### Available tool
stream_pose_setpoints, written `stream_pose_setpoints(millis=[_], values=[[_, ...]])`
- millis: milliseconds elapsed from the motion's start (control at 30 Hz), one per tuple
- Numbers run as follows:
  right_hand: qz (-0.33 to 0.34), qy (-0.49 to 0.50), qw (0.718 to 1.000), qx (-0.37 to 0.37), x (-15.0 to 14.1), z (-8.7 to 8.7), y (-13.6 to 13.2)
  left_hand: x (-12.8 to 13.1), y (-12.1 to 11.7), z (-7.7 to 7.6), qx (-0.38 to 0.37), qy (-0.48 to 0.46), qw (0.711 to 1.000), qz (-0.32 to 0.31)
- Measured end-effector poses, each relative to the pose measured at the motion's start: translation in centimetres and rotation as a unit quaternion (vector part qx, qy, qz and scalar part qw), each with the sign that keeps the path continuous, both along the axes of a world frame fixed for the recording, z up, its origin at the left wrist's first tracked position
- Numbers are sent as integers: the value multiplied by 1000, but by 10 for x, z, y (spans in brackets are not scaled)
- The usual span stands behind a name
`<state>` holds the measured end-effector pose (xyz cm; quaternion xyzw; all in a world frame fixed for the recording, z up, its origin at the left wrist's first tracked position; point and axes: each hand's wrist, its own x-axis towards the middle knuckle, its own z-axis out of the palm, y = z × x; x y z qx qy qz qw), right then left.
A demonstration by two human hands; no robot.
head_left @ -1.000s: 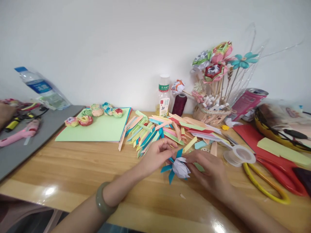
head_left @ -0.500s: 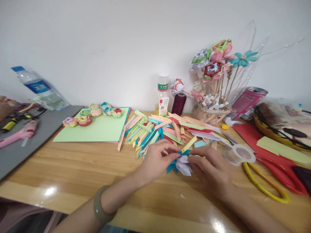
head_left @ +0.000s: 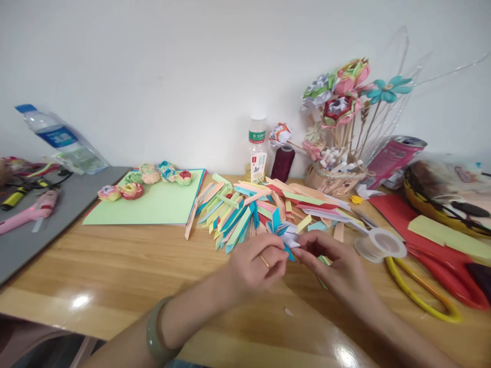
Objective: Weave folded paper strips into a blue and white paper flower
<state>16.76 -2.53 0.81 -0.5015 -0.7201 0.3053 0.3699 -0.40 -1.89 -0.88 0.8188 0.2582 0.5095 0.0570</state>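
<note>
Between my hands is a paper flower [head_left: 289,236] with white and blue folded petals, held just above the wooden table. My left hand [head_left: 259,261], with a ring on one finger, is closed on its blue petals from the left. From the other side my right hand [head_left: 332,260] pinches the flower's right edge between thumb and fingers. Part of the flower is hidden by the fingers. Right behind it lies a pile of folded paper strips [head_left: 238,209] in many colours. A thread spool [head_left: 383,245] stands to the right of my right hand.
Red scissors [head_left: 447,273] and a yellow ring handle [head_left: 422,296] lie at the right. Small paper flowers [head_left: 132,190] rest on green paper [head_left: 153,212]. A bottle [head_left: 258,148], a maroon thread cone [head_left: 283,163] and a basket [head_left: 335,181] of paper flowers stand by the wall.
The flower has been turned and raised slightly, its blue petals now pointing up and left. My left hand has rolled so its knuckles face the camera; my right hand has regripped.
</note>
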Motion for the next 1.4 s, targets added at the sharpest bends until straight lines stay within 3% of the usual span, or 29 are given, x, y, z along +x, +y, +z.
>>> stream_pose_setpoints(millis=[100,300,433,933,1167,1300,1400], values=[[11,-7,1000,12,0,3,-1,1,-1,-1,-19,4,1000,-11],[37,-6,999,31,-2,6,-1,2,1,-1,1,54,997,56],[45,-16,999,22,-1,4,1,2,2,-2,7,52,997,65],[29,-88,996,-16,8,9,4,0,0,3,-110,44,993,5],[35,-53,997,-38,9,8,3,-1,2,5,-144,21,989,-7],[30,-27,998,-46,10,12,4,0,6,6,-256,-31,966,-21],[-29,47,998,-19,14,13,6,1,10,9,-408,-107,904,-65]])
